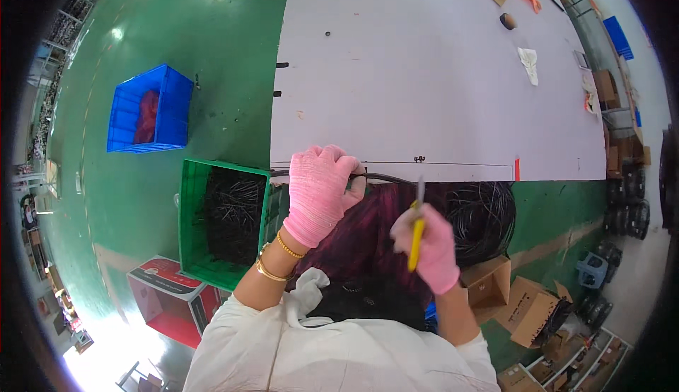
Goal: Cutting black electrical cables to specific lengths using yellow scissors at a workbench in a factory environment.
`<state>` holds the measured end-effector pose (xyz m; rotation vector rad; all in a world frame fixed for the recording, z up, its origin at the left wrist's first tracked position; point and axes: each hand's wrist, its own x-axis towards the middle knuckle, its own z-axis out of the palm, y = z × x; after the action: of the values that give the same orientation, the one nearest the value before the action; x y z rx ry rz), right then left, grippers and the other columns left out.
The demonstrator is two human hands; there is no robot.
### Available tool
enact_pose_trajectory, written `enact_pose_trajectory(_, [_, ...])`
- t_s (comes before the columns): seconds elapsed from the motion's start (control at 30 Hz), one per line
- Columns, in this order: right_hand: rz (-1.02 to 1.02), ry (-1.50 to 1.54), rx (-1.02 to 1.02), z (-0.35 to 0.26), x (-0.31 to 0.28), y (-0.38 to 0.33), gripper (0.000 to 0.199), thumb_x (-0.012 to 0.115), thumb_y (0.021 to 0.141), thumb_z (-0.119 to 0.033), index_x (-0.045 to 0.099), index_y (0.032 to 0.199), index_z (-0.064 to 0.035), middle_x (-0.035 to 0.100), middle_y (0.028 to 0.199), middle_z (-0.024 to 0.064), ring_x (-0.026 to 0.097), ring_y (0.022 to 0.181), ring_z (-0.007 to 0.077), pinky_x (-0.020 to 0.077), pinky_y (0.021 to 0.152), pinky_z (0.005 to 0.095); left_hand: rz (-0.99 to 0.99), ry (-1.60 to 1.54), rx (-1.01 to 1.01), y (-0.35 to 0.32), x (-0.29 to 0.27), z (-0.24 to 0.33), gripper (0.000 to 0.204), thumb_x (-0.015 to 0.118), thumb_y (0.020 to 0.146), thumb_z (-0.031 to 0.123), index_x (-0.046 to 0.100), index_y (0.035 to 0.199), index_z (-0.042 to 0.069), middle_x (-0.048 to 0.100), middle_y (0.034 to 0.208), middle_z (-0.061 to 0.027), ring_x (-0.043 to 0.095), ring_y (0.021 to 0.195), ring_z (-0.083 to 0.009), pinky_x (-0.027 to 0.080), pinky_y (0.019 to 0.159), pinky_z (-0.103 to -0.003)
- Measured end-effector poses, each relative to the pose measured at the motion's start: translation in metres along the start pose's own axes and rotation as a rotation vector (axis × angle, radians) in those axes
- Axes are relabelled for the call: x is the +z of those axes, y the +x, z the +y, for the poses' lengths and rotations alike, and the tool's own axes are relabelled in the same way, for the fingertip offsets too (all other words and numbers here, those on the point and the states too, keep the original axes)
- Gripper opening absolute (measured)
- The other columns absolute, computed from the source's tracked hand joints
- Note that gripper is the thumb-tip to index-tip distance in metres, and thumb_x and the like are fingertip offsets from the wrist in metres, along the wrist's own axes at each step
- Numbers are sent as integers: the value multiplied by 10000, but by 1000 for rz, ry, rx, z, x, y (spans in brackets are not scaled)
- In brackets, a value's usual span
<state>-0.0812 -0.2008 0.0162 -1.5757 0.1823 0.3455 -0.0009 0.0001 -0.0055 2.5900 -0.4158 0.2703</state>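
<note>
In a pink glove, my left hand (317, 192) is closed around a thin black cable or tube (385, 177) at the table's front edge. The black length shows on both sides of the fist, and its right part runs along the edge. My right hand (437, 250), also gloved in pink and somewhat blurred, grips a yellow-handled utility knife (416, 245). Its blade points away from me, close to the right end of the black length. A line with marks is drawn on the white table (424, 95), just beyond my left hand.
A green crate (185, 215) of cut black pieces stands at the table's left front corner. Black coils (484, 218) hang or lie at the right front. A blue crate (170, 112), a red and white box (166, 289) and cardboard boxes (523, 307) stand around.
</note>
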Motion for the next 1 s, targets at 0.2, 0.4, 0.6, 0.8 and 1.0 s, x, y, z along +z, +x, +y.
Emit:
enact_pose_trajectory(0.2, [-156, 56, 297, 34, 28, -29, 117, 610, 924, -104, 515, 932, -36, 539, 799, 20, 504, 649, 89, 436, 575, 250, 38, -66, 44, -7, -6, 9, 206, 749, 643, 104, 657, 818, 164, 609, 848, -21, 575, 805, -276, 422, 744, -402])
enact_pose_trajectory(0.4, [-156, 239, 416, 40, 38, -30, 58, 555, 922, -60, 520, 960, -34, 507, 831, 25, 475, 648, 101, 425, 591, 238, 27, -24, 42, -13, -12, 15, 151, 753, 667, 160, 672, 794, 172, 619, 817, -5, 598, 806, -254, 437, 696, -396])
enact_pose_trajectory(0.6, [-114, 151, 428, 32, 42, -28, 150, 613, 896, -149, 532, 946, -33, 498, 800, 25, 467, 625, 106, 420, 563, 242, 101, -67, 66, -15, -13, 19, 171, 738, 636, 87, 646, 756, 168, 599, 812, -19, 581, 774, -269, 434, 688, -397])
enact_pose_trajectory(0.8, [-109, 187, 447, 23, 45, -27, 187, 631, 887, -180, 539, 949, -29, 511, 785, 36, 493, 618, 111, 431, 556, 244, 51, -26, 41, -17, -13, 18, 149, 746, 672, 159, 671, 798, 188, 620, 811, -3, 597, 802, -254, 436, 716, -395])
enact_pose_trajectory(1.0, [-111, 209, 446, 20, 46, -27, 164, 533, 982, -179, 547, 963, -17, 545, 785, 64, 520, 594, 124, 450, 541, 251, 93, -52, 43, -17, -13, 20, 137, 752, 677, 164, 665, 782, 179, 610, 796, -13, 598, 809, -248, 439, 727, -398])
